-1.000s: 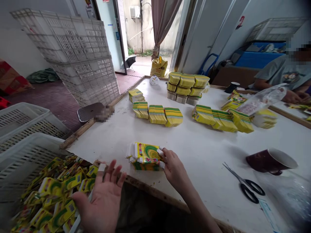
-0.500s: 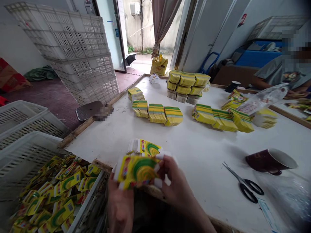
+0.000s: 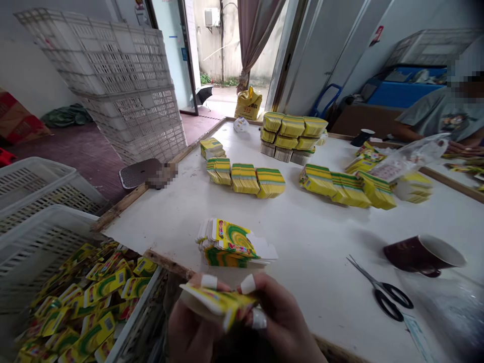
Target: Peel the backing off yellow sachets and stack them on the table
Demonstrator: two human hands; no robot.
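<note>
Both my hands hold one flat yellow-and-green carton low at the near edge of the white table. My left hand grips it from below with a finger over its top. My right hand pinches its right end. Just beyond lies a small stack of the same flat cartons on the table. A white crate at my left holds several loose cartons.
Rows of bundled cartons and a taller pile sit further back. Scissors and a dark red cup lie at the right. Another person works at the far right. White crates lean at the left.
My left hand left the crate and joined the right on a carton. The carton went from facing me upright to lying nearly flat, lower and closer to me.
</note>
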